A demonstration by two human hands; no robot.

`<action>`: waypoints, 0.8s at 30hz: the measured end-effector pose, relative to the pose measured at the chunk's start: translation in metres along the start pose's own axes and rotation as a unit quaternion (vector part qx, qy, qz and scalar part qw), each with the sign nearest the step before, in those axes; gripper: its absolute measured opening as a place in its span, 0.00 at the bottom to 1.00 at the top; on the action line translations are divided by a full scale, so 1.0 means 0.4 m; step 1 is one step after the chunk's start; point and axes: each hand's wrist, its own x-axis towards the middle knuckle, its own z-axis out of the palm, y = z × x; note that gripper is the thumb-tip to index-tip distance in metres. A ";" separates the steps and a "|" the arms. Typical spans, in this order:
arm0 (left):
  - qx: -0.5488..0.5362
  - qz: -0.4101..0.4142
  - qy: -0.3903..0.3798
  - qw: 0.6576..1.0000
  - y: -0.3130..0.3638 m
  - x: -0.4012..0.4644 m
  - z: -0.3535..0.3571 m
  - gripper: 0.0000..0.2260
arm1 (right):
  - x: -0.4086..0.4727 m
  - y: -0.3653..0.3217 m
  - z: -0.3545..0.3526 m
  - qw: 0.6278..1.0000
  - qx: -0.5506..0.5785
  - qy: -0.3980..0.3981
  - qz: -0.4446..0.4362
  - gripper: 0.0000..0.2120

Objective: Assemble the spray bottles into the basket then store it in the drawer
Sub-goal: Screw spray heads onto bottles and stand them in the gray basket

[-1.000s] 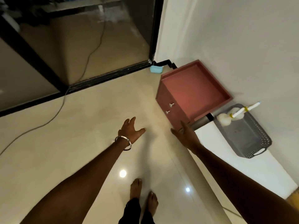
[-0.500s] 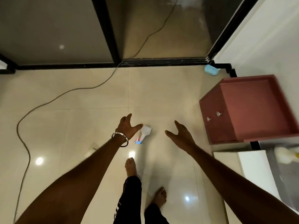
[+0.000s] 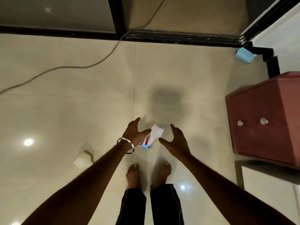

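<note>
Both hands are now coming closer together than half a second ago, and the view is turning down, so the basket is no longer visible. The left hand (image 3: 135, 133) and the right hand (image 3: 176, 140) are spreading wide open, fingers straight, holding nothing, one on each side of the spray bottle (image 3: 155, 134). This bottle is lying on its side on the floor (image 3: 97, 98), just in front of the bare feet (image 3: 149, 174) and well apart from the red drawer cabinet (image 3: 263, 125) at the right edge. Its long axis is running away from the person, the flat bottom pointing forward and slightly right, the pink and blue trigger head pointing back toward the feet. It is probably light, stiff plastic, perhaps a little slippery; I would be gripping it around the white body, not the trigger.
</note>
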 end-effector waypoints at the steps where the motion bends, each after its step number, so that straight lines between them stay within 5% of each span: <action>1: -0.003 -0.005 -0.007 1.000 -0.029 0.052 0.029 0.37 | 0.046 0.026 0.043 1.000 -0.006 0.002 0.001 0.43; 15: -0.040 -0.083 -0.050 0.994 -0.352 0.588 0.358 0.36 | 0.537 0.359 0.455 0.999 -0.044 0.031 -0.006 0.53; 24: -0.152 -0.139 -0.081 0.975 -0.377 0.668 0.444 0.19 | 0.616 0.412 0.508 0.997 0.022 0.071 0.004 0.48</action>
